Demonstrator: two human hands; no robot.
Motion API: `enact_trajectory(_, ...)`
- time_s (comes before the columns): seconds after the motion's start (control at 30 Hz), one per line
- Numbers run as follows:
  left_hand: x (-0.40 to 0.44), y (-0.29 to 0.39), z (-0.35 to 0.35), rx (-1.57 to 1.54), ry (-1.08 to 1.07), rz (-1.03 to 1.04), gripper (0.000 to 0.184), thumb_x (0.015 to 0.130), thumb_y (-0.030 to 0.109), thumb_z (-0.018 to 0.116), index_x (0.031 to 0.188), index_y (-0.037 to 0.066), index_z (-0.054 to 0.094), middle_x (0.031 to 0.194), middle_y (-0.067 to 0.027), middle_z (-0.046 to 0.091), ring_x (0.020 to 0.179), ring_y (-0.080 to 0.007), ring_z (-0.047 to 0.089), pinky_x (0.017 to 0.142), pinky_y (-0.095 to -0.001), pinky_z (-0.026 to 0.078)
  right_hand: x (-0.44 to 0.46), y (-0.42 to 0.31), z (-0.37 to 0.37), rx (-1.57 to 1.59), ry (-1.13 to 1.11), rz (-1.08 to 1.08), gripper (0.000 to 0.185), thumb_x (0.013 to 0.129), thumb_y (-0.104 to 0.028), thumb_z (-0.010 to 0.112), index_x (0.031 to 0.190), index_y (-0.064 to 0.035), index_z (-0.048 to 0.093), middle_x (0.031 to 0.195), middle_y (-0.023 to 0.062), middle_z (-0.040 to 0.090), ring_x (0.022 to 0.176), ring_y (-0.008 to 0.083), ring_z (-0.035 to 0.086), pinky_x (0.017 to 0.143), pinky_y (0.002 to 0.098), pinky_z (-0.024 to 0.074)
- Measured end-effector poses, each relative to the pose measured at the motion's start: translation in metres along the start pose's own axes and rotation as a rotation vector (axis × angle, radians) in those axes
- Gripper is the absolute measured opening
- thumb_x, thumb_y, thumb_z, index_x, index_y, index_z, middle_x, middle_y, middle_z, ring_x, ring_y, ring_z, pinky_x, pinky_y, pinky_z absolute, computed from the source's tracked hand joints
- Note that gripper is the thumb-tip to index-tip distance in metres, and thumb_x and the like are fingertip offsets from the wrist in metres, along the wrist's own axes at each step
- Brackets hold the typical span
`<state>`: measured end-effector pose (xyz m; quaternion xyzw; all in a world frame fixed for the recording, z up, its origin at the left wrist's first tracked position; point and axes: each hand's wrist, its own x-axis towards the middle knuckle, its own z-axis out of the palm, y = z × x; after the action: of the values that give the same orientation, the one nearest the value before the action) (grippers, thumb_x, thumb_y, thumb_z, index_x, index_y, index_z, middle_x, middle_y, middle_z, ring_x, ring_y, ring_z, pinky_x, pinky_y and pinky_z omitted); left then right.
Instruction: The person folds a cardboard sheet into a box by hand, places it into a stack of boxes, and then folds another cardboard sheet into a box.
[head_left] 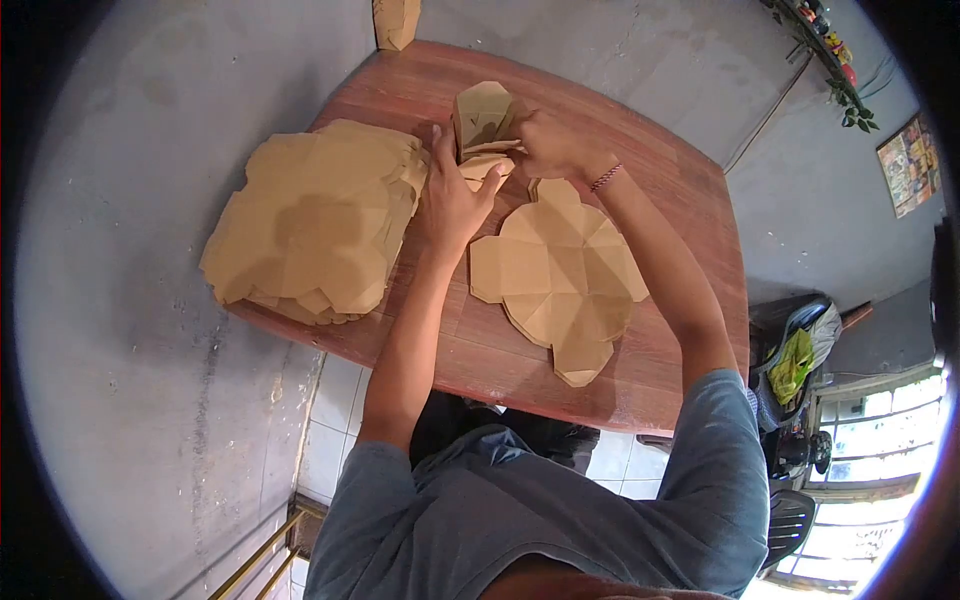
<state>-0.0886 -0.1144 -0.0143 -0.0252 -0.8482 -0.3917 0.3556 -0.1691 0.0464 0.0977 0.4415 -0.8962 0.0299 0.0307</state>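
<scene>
Toward the far edge of the surface, the left hand gripped a partly folded cardboard box, its fingers against the box's left wall and its thumb on the near flaps. On the box's other side, the right hand bent over the flaps with its fingers curled; their tips were hidden, so whether they pinched or only pressed could not be told. A braided bracelet circled that wrist.

The box seemed about midway through folding: its far wall stood up, while the near flaps lay loosely overlapped and not yet tucked flat.

Just nearer the body, partly beneath the right forearm, lay a small pile of flat, creased blanks, rounded with tabs sticking out. Left of the left arm, a larger, uneven stack of flat blanks covered that end of the surface. Both looked unfolded, so much of the folding appeared to remain.

Farthest out, by the left far corner, stood a shaped cardboard piece, perhaps a finished box; the frame cut off its top. Grey walls rose behind.
</scene>
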Motion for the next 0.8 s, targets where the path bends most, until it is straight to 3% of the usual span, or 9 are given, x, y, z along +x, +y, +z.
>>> enact_trajectory(0.07, 0.000, -0.001, 0.003, -0.273, 0.071, -0.025, 0.087, 0.095, 0.056, 0.062, 0.150, -0.005, 0.032, 0.155, -0.0334, 0.034, 0.141, -0.0438, 0.042, 0.114, -0.0484, 0.039, 0.000, 0.003, 0.007, 0.018, -0.034, 0.010, 0.032, 0.075, -0.013, 0.066, 0.102, 0.0032, 0.071, 0.094, 0.0268, 0.069, 0.087, 0.0428, 0.066, 0.077, 0.0486, 0.0535)
enact_trajectory(0.17, 0.001, -0.017, 0.021, -0.547, 0.061, -0.266, 0.077, 0.101, 0.057, 0.054, 0.142, -0.005, 0.036, 0.148, -0.0280, 0.043, 0.139, -0.0350, 0.045, 0.114, -0.0425, 0.037, -0.001, -0.006, 0.005, 0.091, -0.009, -0.027, 0.030, 0.075, -0.014, 0.066, 0.099, 0.0029, 0.071, 0.094, 0.0270, 0.068, 0.087, 0.0445, 0.065, 0.079, 0.0496, 0.0533)
enact_trajectory(0.27, 0.008, -0.025, 0.023, -0.856, 0.001, -0.420, 0.071, 0.104, 0.056, 0.048, 0.137, -0.006, 0.040, 0.139, -0.0229, 0.049, 0.128, -0.0293, 0.050, 0.110, -0.0398, 0.038, -0.002, -0.003, 0.015, 0.068, 0.007, -0.040, 0.035, 0.074, -0.013, 0.066, 0.106, -0.0002, 0.072, 0.107, 0.0244, 0.068, 0.099, 0.0426, 0.064, 0.089, 0.0488, 0.0524)
enact_trajectory(0.33, 0.008, -0.021, 0.023, -0.789, 0.047, -0.552, 0.067, 0.105, 0.054, 0.048, 0.136, -0.005, 0.043, 0.131, -0.0193, 0.052, 0.121, -0.0260, 0.051, 0.106, -0.0398, 0.040, -0.009, -0.007, 0.018, 0.172, 0.266, -0.115, 0.053, 0.074, -0.013, 0.065, 0.126, -0.0047, 0.066, 0.136, 0.0240, 0.056, 0.124, 0.0430, 0.054, 0.106, 0.0478, 0.0456)
enact_trajectory(0.37, 0.008, -0.040, 0.039, -0.841, 0.066, -0.519, 0.066, 0.105, 0.054, 0.048, 0.134, -0.005, 0.044, 0.131, -0.0192, 0.053, 0.121, -0.0260, 0.051, 0.106, -0.0396, 0.040, -0.010, -0.008, 0.019, 0.172, 0.263, -0.112, 0.053, 0.074, -0.013, 0.065, 0.126, -0.0047, 0.066, 0.136, 0.0240, 0.056, 0.124, 0.0430, 0.054, 0.106, 0.0478, 0.0456)
enact_trajectory(0.43, 0.013, -0.044, 0.042, -0.823, 0.097, -0.521, 0.067, 0.104, 0.056, 0.047, 0.134, -0.004, 0.046, 0.131, -0.0191, 0.054, 0.124, -0.0276, 0.051, 0.108, -0.0401, 0.038, -0.011, -0.007, 0.025, 0.169, 0.518, -0.103, 0.070, 0.081, -0.018, 0.069, 0.148, -0.0126, 0.049, 0.156, 0.0222, 0.036, 0.142, 0.0436, 0.036, 0.118, 0.0492, 0.0339)
enact_trajectory(0.57, 0.015, -0.037, 0.028, -0.868, -0.013, -0.561, 0.067, 0.105, 0.055, 0.045, 0.137, -0.004, 0.045, 0.136, -0.0202, 0.052, 0.128, -0.0302, 0.049, 0.110, -0.0415, 0.036, -0.013, -0.012, 0.049, 0.359, 0.587, 0.118, 0.070, 0.094, -0.035, 0.067, 0.154, -0.0111, 0.039, 0.159, 0.0236, 0.029, 0.146, 0.0449, 0.030, 0.120, 0.0497, 0.0293)
enact_trajectory(0.63, 0.014, -0.043, 0.036, -0.777, -0.106, -0.516, 0.070, 0.106, 0.053, 0.043, 0.147, -0.003, 0.039, 0.146, -0.0222, 0.045, 0.137, -0.0322, 0.044, 0.115, -0.0421, 0.032, -0.013, -0.012, 0.057, 0.489, 0.463, 0.237, 0.073, 0.099, -0.050, 0.058, 0.153, -0.0056, 0.037, 0.162, 0.0265, 0.022, 0.150, 0.0454, 0.024, 0.121, 0.0487, 0.0298)
enact_trajectory(0.8, 0.008, -0.049, 0.040, -0.719, -0.114, -0.505, 0.072, 0.106, 0.056, 0.037, 0.146, -0.004, 0.041, 0.146, -0.0239, 0.046, 0.137, -0.0338, 0.044, 0.115, -0.0431, 0.032, -0.014, -0.015, 0.071, 0.684, 0.424, 0.173, 0.070, 0.105, -0.051, 0.044, 0.152, -0.0002, 0.034, 0.159, 0.0272, 0.026, 0.148, 0.0442, 0.029, 0.120, 0.0470, 0.0306)
